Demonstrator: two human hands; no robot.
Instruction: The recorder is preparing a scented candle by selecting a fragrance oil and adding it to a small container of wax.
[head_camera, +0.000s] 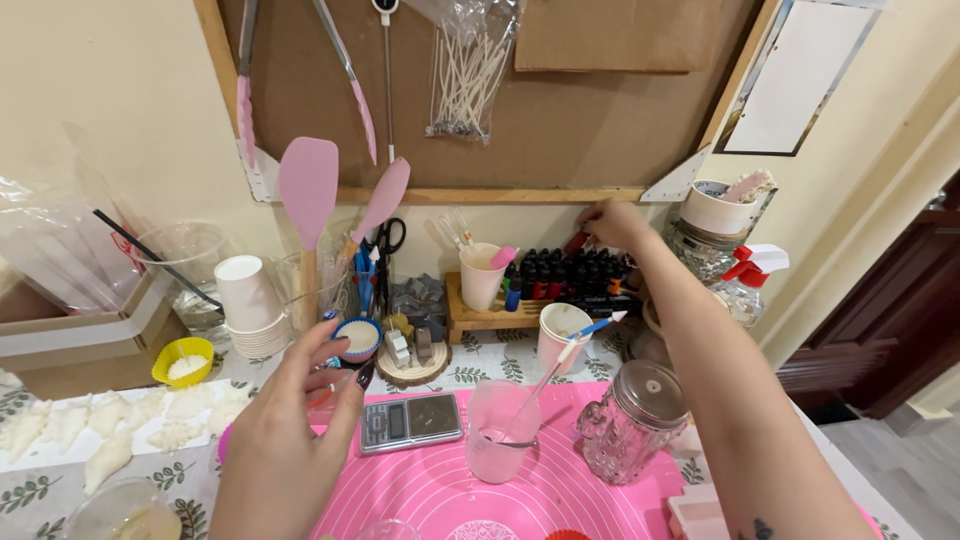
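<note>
Right hand (612, 224) stretched far forward to the back of the table, fingers pinched on a small red-capped bottle (577, 243) at the left end of the row of small dark dropper bottles (570, 272) on the low wooden rack (478, 320). Left hand (283, 432) raised near the front edge, fingers loosely spread and curled, gripping nothing, hovering just in front of a small blue cupcake liner with pale filling (357, 338). Below and between the hands, a bright pink silicone mat (560, 490) carrying a small silver digital scale (410, 421), a clear plastic cup (502, 430) with a white stirring stick tipped in blue (566, 352) leaning in it, and a clear glass mug-shaped jar with a metal lid (634, 421). Behind the mat, a white paper cup (559, 334) just in front of the rack, and a stack of white paper cups (249, 306) further left. Two pink silicone spatulas (309, 195) upright at the back, beneath a brown corkboard (560, 110). At far left, a yellow cupcake liner (182, 360) and white shell-shaped wax pieces (108, 427) spread on a white sheet.
</note>
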